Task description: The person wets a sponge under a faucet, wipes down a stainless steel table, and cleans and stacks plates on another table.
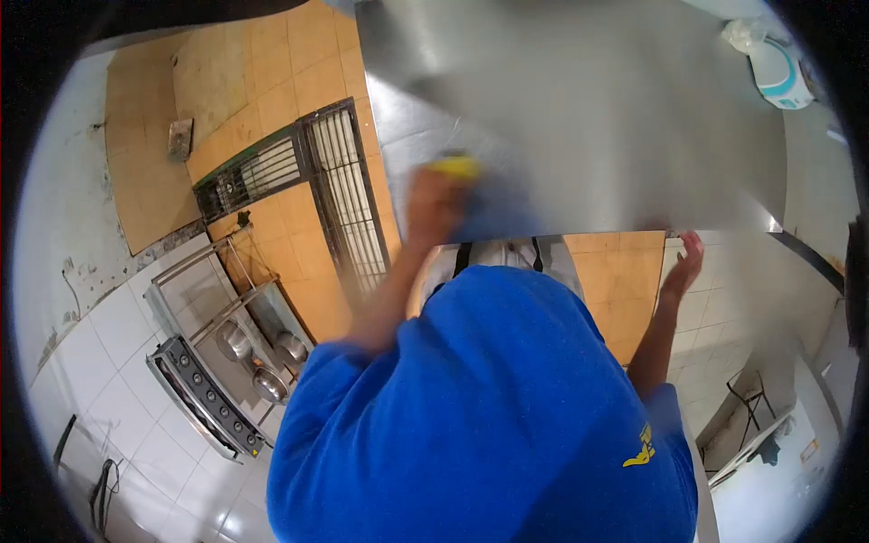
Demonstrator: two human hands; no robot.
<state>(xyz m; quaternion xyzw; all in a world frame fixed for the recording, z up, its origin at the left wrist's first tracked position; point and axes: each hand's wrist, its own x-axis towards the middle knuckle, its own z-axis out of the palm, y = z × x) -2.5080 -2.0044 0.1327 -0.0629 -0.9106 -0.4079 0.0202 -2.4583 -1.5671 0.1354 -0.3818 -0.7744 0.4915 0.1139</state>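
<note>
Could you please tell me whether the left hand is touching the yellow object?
Touching: the head view, though motion-blurred, shows the left hand gripping the yellow object, with no gap between.

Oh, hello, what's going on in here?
Someone in a blue top is at a shiny metal table. Their left hand holds a small yellow thing, perhaps a sponge, over the tabletop; the blur suggests that hand is moving. The right hand holds nothing visible, with its fingers up by the table's near edge; whether they touch it is hard to tell. A white bottle is at the far right.
</note>
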